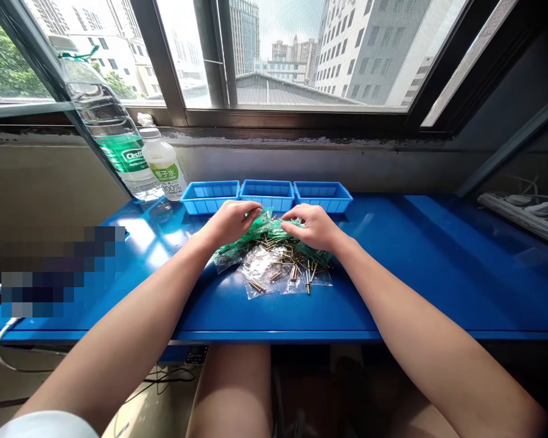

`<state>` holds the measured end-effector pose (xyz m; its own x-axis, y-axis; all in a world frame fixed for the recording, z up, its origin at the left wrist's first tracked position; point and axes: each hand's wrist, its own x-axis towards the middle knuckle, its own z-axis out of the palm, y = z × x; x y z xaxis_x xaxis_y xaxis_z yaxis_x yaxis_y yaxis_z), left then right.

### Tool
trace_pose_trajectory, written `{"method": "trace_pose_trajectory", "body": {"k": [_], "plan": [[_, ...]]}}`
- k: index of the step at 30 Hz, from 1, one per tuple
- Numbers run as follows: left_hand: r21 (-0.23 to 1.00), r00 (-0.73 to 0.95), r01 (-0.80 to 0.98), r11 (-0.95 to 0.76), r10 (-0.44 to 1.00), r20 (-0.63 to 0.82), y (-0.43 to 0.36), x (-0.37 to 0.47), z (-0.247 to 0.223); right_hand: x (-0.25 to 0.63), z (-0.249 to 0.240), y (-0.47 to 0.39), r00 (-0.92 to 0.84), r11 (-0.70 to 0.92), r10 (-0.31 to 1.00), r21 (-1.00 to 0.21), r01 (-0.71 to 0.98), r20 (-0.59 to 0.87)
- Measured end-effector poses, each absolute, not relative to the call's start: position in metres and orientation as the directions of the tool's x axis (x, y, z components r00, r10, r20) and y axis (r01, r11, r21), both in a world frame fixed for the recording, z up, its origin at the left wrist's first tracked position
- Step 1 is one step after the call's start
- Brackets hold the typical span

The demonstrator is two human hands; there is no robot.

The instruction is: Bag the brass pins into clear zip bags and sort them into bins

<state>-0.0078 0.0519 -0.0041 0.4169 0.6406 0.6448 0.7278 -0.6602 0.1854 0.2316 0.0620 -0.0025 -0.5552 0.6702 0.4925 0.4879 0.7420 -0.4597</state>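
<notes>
A pile of small clear plastic bags (260,261) and green plastic bags (237,248) lies in front of me, mixed with loose metal pins like rivets (309,281), some brass-coloured. My left hand (231,222) is at the pile's upper left, its fingertips pinched together at the edge of a green bag. On the opposite side, my right hand (317,226) hovers over the green plastic with its thumb and curled fingers apart. Some copper-coloured pieces (257,286) sit inside the clear bags at the front. Both palms hide part of the pile.
Three blue bins stand in a row behind the pile: left (210,199), middle (267,190) and right (323,193). A large water bottle (112,121) and a smaller white bottle (163,164) stand at the back left. A power strip (525,210) is at far right.
</notes>
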Motion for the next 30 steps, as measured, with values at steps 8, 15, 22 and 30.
{"method": "trace_pose_trajectory", "body": {"k": [8, 15, 22, 30], "plan": [[0.327, 0.356, 0.605, -0.726, 0.614, 0.705, 0.046, -0.001, 0.0, 0.225, -0.002, 0.059, -0.489, 0.777, 0.624, -0.418, 0.471, 0.61], [0.652, 0.178, 0.318, -0.688, 0.719, 0.672, 0.036, 0.02, 0.002, 0.217, 0.0, 0.052, -0.514, 0.811, 0.578, -0.377, 0.447, 0.634], [0.696, 0.158, 0.328, -0.639, 0.763, 0.627, 0.035, 0.022, 0.002, 0.219, 0.005, 0.049, -0.442, 0.737, 0.675, -0.511, 0.444, 0.59], [0.707, 0.244, 0.361, -0.608, 0.793, 0.558, 0.031, 0.022, 0.008, 0.215, 0.004, 0.046, -0.463, 0.695, 0.717, -0.581, 0.423, 0.521]]}}
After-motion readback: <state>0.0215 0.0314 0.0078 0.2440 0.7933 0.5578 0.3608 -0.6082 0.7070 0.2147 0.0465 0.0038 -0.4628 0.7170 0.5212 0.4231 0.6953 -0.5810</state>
